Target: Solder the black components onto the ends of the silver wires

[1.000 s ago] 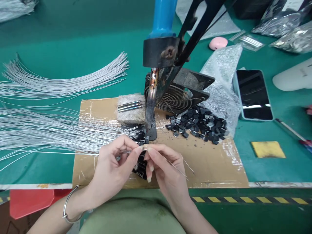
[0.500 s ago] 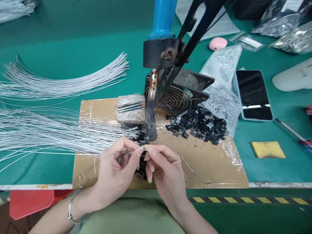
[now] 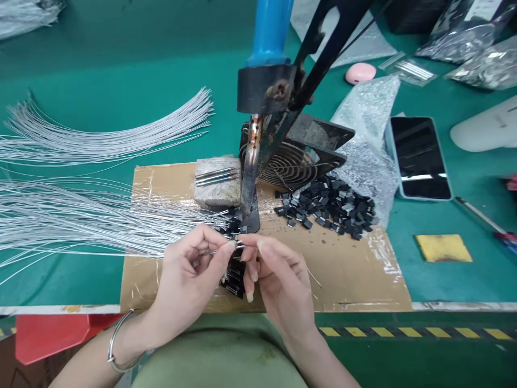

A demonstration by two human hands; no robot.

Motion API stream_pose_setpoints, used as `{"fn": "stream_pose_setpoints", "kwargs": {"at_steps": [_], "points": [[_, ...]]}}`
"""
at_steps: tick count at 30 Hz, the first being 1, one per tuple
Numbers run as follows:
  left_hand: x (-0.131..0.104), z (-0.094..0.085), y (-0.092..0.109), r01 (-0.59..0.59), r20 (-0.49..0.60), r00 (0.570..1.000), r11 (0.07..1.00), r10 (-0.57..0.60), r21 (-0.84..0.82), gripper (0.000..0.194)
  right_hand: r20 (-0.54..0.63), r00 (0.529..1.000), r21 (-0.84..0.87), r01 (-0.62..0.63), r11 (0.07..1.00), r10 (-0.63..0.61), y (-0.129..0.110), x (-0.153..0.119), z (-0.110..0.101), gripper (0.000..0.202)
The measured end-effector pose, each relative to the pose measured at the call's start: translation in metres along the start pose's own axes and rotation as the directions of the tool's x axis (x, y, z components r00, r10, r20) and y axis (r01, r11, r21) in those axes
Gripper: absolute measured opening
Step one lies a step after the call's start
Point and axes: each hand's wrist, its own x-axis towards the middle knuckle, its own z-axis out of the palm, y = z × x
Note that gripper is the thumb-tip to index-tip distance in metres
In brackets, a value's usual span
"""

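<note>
My left hand (image 3: 194,291) pinches a grey wire between thumb and forefinger, its silvery tip (image 3: 240,246) poking out to the right. Close against that tip are the bent fingers of my right hand (image 3: 278,275); what they hold, if anything, is hidden. Thin strands (image 3: 314,277) show beside the right hand, over the cardboard. Below and behind the fingertips lies a row of black connectors (image 3: 233,283), partly covered by my hands. Just above, the metal tip of a soldering iron (image 3: 247,194) points down from its blue handle (image 3: 272,32).
Many grey wires (image 3: 81,215) spread leftward, with another bundle (image 3: 121,137) behind. A heap of small black connectors (image 3: 331,207) lies right, near a fan (image 3: 294,161) and bubble wrap (image 3: 367,134). A phone (image 3: 420,156), yellow sponge (image 3: 444,248) and white cup (image 3: 484,126) stand farther right.
My right thumb has drawn back to the right from the left fingertips, baring more of the wire's tip. The right hand has shifted slightly right; the left has barely moved.
</note>
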Motion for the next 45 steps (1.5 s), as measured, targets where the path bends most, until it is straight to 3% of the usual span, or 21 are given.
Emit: {"fn": "stream_pose_setpoints", "kwargs": {"at_steps": [6, 14, 21, 26, 36, 45], "points": [[0.000, 0.000, -0.002, -0.039, -0.023, 0.999, 0.997, 0.040, 0.062, 0.018, -0.034, 0.999, -0.109, 0.023, 0.994, -0.026, 0.003, -0.002, -0.001, 0.013], [-0.004, -0.001, -0.004, -0.135, -0.012, 0.990, 0.979, 0.139, 0.151, 0.014, -0.048, 0.999, -0.090, 0.012, 0.996, -0.016, 0.004, -0.002, -0.001, 0.012], [-0.003, -0.001, -0.010, -0.274, -0.008, 0.956, 0.905, 0.292, 0.325, 0.016, -0.026, 0.997, -0.029, -0.077, 0.997, 0.076, -0.004, -0.001, 0.001, 0.012], [-0.003, -0.001, -0.008, -0.329, 0.002, 0.936, 0.872, 0.352, 0.362, 0.017, 0.023, 0.986, -0.013, -0.166, 0.986, 0.166, -0.011, 0.004, -0.003, 0.014], [-0.004, 0.001, -0.007, -0.337, 0.009, 0.931, 0.851, 0.365, 0.402, 0.018, 0.041, 0.981, -0.007, -0.188, 0.982, 0.188, -0.013, 0.005, -0.007, 0.013], [-0.004, 0.006, -0.011, -0.298, -0.054, 0.940, 0.887, 0.337, 0.353, 0.016, 0.016, 0.988, 0.049, -0.153, 0.987, 0.152, -0.008, 0.004, -0.003, 0.011]]}}
